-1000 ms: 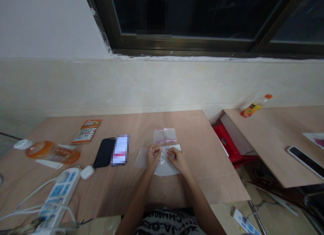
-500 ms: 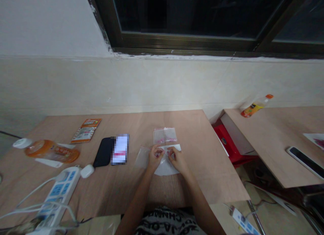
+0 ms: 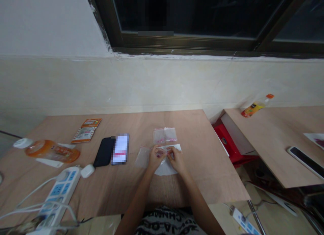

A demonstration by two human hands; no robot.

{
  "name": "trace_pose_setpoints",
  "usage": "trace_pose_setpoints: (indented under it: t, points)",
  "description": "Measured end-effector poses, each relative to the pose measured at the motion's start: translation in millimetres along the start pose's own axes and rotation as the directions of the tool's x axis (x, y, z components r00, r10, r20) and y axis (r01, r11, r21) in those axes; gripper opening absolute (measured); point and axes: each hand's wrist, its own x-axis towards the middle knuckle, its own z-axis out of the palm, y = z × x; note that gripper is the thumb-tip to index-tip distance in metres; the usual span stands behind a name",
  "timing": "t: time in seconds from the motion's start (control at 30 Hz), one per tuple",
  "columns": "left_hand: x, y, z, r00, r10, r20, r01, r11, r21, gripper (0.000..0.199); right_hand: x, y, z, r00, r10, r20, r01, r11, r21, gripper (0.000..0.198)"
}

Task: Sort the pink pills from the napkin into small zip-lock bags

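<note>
My left hand and my right hand are close together over a white sheet on the desk. Both have their fingers curled in a pinch, fingertips almost meeting. Whatever lies between the fingers is too small to make out; a pinkish tint shows there. Just beyond the hands lie two small clear zip bags side by side, a left bag and a right bag, each with small pink bits near its lower edge. Another clear bag lies flat beside my left hand, partly covered by it.
Left of the hands are a lit phone, a black phone-like slab, an orange packet, a lying drink bottle and a power strip with cables. A second desk stands to the right across a gap.
My right hand has shifted slightly left, so the two hands' fingertips are closer together. The bags and the other things on the desk stay where they were.
</note>
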Motion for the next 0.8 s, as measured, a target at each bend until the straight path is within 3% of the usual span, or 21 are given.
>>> trace_pose_setpoints:
  t: [0.13,0.33,0.47,0.6,0.7,0.8]
  points:
    - [-1,4,2,0.997,-0.036,0.067,0.036,0.999,0.013,0.039,-1,2,-1,1.000,-0.007,0.005,0.007,1.000,-0.001,0.028]
    - [-5,13,4,0.998,-0.039,0.041,0.037,0.998,0.046,0.035,-5,3,-3,1.000,-0.020,0.012,0.019,0.999,0.039,0.024]
    - [-7,36,2,0.998,-0.033,0.054,0.028,0.994,0.102,0.035,-5,2,-5,0.999,-0.019,-0.041,0.025,0.989,0.143,0.019]
    - [-5,62,-4,0.996,0.016,0.092,-0.027,0.991,0.128,0.027,-2,6,-8,0.994,0.001,-0.113,0.024,0.975,0.221,0.028]
    - [7,72,-11,0.998,0.047,0.035,-0.051,0.994,0.100,0.021,0,17,-10,0.984,0.056,-0.171,0.000,0.952,0.307,0.034]
    - [29,70,-16,0.994,-0.001,-0.108,-0.001,1.000,-0.021,0.029,-2,32,-12,0.952,0.181,-0.246,-0.086,0.931,0.355,0.040]
